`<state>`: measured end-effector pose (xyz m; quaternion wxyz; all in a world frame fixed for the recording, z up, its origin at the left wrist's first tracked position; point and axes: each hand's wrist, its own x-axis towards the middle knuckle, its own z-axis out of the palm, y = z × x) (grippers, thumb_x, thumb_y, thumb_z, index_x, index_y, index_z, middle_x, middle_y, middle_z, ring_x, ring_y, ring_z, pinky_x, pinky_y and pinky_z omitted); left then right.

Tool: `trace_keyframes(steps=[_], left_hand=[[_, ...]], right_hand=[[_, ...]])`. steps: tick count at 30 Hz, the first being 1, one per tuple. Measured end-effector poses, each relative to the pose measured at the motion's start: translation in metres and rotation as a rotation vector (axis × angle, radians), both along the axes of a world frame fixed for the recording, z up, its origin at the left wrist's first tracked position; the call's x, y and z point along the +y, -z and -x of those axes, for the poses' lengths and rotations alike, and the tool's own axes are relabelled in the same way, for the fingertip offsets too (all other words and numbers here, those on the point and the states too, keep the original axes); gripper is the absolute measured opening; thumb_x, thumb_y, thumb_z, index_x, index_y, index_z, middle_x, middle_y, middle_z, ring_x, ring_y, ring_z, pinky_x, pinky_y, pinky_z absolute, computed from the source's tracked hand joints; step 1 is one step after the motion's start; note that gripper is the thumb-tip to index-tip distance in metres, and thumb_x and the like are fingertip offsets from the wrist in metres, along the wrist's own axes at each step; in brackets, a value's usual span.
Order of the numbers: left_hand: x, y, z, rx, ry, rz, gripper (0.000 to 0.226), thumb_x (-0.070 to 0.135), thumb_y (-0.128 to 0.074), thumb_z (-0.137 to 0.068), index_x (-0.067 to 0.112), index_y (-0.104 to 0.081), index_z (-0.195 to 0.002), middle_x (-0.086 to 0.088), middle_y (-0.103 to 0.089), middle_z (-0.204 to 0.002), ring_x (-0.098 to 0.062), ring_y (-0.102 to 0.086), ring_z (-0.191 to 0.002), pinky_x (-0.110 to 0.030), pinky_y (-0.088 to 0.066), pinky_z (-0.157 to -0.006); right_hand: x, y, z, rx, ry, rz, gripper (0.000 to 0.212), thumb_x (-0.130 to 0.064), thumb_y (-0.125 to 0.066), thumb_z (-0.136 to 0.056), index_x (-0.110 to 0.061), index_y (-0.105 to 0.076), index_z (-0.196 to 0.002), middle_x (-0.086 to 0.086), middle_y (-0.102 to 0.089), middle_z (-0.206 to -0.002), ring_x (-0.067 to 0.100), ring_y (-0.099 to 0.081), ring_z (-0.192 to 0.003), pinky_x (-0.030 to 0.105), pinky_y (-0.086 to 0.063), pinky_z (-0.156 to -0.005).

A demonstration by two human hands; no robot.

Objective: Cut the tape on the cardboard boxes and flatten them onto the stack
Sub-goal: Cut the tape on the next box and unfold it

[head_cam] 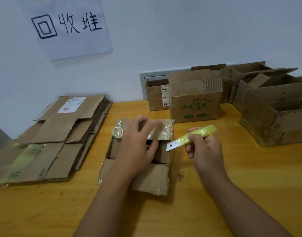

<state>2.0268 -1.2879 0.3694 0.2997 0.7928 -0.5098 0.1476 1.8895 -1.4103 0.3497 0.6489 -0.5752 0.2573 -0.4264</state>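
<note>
The fingers [192, 136] of the right hand [205, 147] curl round a yellow utility knife [194, 135], blade bared and pointing toward eight o'clock. The left hand [138, 144] lies flat, fingers straight, pressing the small cardboard box [152, 178] at the desk [215, 194] centre. The blade tip hangs just beside the box's right edge; the box lies at nine o'clock from the knife. The flattened stack [52, 139] waits farther out at nine o'clock, nearer the left hand.

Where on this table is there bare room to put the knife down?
Bare table lies right of the small box, below the big open box, and along the near edge. The far right is crowded with boxes; the flattened stack fills the left.
</note>
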Motion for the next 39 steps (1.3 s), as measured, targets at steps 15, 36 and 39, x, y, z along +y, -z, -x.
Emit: trace_keyframes(steps=[15, 36, 39], left_hand=[[0.003, 0.021, 0.009, -0.076, -0.103, 0.054, 0.041, 0.042, -0.033, -0.101, 0.034, -0.042, -0.14, -0.002, -0.035, -0.157, -0.023, -0.019, -0.148, -0.047, -0.015, -0.116], [0.005, 0.014, 0.015, -0.156, -0.152, 0.121, 0.04, 0.038, -0.037, -0.101, 0.025, -0.059, -0.133, -0.004, -0.051, -0.145, -0.027, -0.038, -0.137, -0.033, -0.014, -0.111], [0.004, 0.015, 0.017, -0.17, -0.168, 0.164, 0.038, 0.038, -0.04, -0.1, 0.026, -0.062, -0.13, -0.007, -0.052, -0.141, -0.03, -0.036, -0.134, -0.045, -0.024, -0.107]], right_hand=[[0.01, -0.009, 0.004, -0.08, -0.108, 0.22, 0.007, -0.019, -0.051, -0.094, -0.016, -0.057, -0.091, 0.0, -0.059, -0.057, 0.01, -0.051, -0.047, 0.023, -0.043, -0.044], [0.007, -0.008, 0.001, -0.164, -0.091, 0.111, 0.009, -0.01, -0.046, -0.103, -0.008, -0.056, -0.104, 0.006, -0.065, -0.066, 0.017, -0.062, -0.057, 0.023, -0.05, -0.053], [-0.002, -0.016, 0.005, -0.277, 0.009, 0.072, 0.014, -0.018, -0.045, -0.104, -0.017, -0.056, -0.113, 0.007, -0.071, -0.08, 0.023, -0.07, -0.072, 0.025, -0.055, -0.063]])
